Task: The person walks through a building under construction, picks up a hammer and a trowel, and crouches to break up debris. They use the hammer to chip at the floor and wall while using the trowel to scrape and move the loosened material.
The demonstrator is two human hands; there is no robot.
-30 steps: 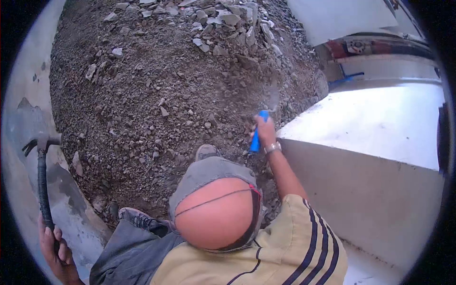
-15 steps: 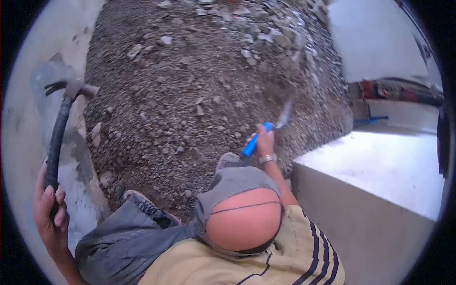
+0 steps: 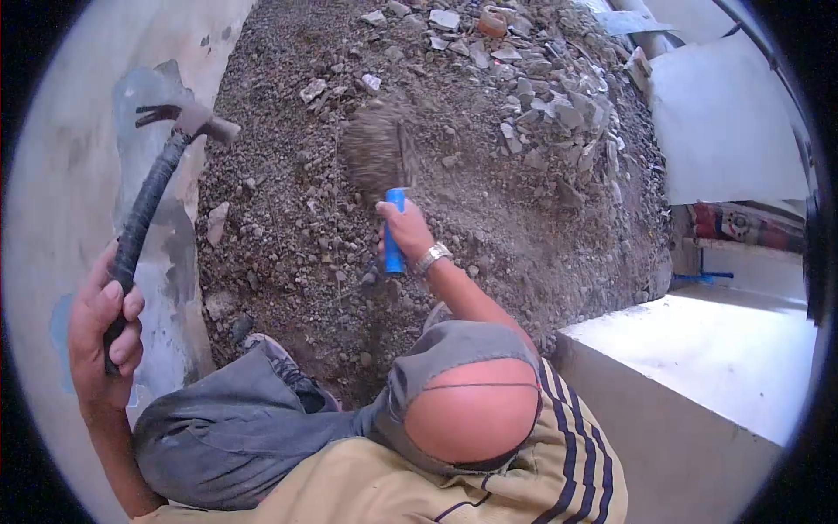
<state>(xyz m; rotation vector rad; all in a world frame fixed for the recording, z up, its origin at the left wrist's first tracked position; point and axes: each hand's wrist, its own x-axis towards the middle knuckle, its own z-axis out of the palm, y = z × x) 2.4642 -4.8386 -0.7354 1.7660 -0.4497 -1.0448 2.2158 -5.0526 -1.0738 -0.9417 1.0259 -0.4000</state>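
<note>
My left hand (image 3: 94,327) is wrapped round the black-taped handle of a claw hammer (image 3: 148,205), held up beside the wall with its head at the top. In my right hand (image 3: 410,234), closed as well, is the blue handle of a trowel (image 3: 394,253). Its blade points away from me over loose gravel and soil (image 3: 288,210). Motion smears the blade, and dark gravelly material seems to cover it.
A patched, pale wall (image 3: 78,157) runs along the left. Broken rubble (image 3: 559,109) is heaped at the far right, with a reddish brick piece (image 3: 493,21) near the top. To the right stands a white-topped block (image 3: 724,349). My bent knees (image 3: 236,428) are close below.
My right hand has swung the trowel leftward and away from me, its blade turning from right-pointing to straight ahead. The hammer stays in my left hand; the whole view has shifted.
</note>
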